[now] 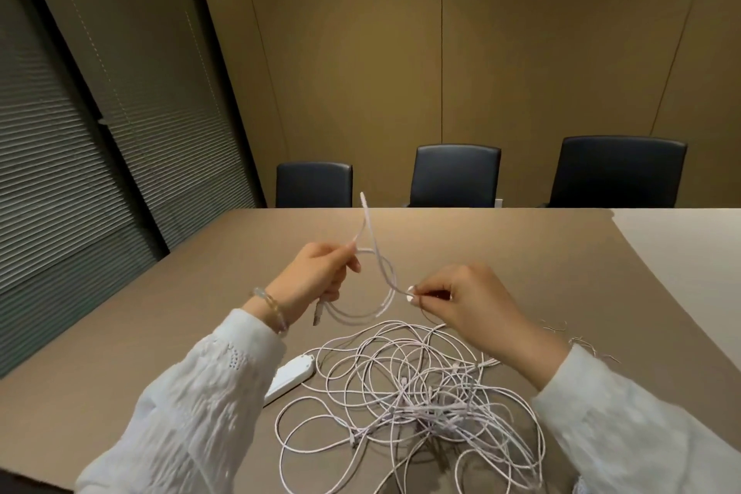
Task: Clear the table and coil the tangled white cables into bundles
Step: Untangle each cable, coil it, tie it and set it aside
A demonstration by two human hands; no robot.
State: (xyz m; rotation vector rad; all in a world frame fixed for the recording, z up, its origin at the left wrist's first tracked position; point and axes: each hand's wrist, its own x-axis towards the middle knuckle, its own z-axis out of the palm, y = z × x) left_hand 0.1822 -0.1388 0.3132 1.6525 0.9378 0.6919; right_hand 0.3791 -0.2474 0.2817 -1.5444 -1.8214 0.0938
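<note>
A white cable (pixel 377 265) is lifted above the brown table (pixel 224 261). My left hand (pixel 316 277) grips a small coil of it, with a plug end hanging below the fist and another end sticking up. My right hand (pixel 461 297) pinches the same cable a little to the right, at the loop's edge. Below both hands a big tangle of white cables (pixel 417 401) lies spread on the table. A white power strip (pixel 290 375) lies at the tangle's left edge, partly hidden by my left sleeve.
Three dark chairs (pixel 455 174) stand along the table's far edge. Small thin wire ties (pixel 555 327) lie on the table to the right of my right arm. Window blinds fill the left side.
</note>
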